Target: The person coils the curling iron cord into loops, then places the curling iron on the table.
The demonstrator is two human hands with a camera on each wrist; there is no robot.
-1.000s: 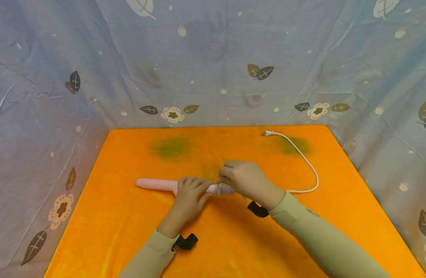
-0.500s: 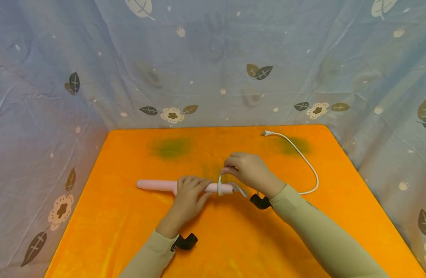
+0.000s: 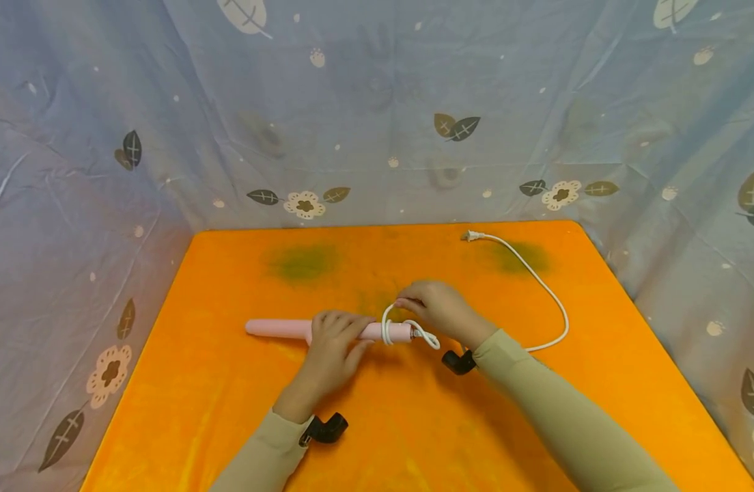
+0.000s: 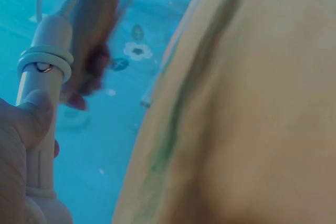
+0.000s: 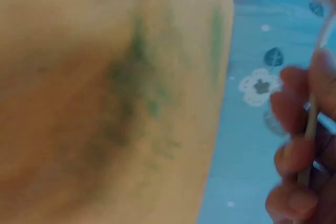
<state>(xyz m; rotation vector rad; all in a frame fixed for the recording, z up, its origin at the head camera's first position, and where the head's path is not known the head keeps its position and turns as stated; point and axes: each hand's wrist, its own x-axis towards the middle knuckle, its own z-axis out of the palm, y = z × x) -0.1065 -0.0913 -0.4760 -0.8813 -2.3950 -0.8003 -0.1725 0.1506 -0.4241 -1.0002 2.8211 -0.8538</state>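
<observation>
A pink curling iron (image 3: 278,329) lies across the middle of the table, barrel to the left, handle end to the right. My left hand (image 3: 335,345) grips its handle; in the left wrist view the thumb lies along the handle (image 4: 41,145). A white power cord (image 3: 386,329) loops around the handle near its end. My right hand (image 3: 441,307) pinches this cord just above the handle and draws it up in an arc. In the right wrist view, the fingers curl round the cord (image 5: 312,121). Part of the cord is hidden beneath the right hand and wrist.
The cord's free length curves over the table's right side to a white two-prong plug (image 3: 472,236) near the back edge. An orange cloth (image 3: 377,424) covers the table. Blue patterned curtains (image 3: 377,102) stand at the back and sides. Both wrists carry black camera mounts.
My right hand has come out from over the handle's end, rising and then dipping a little while pulling the cord round it. The cord loops now show. My left hand keeps its grip.
</observation>
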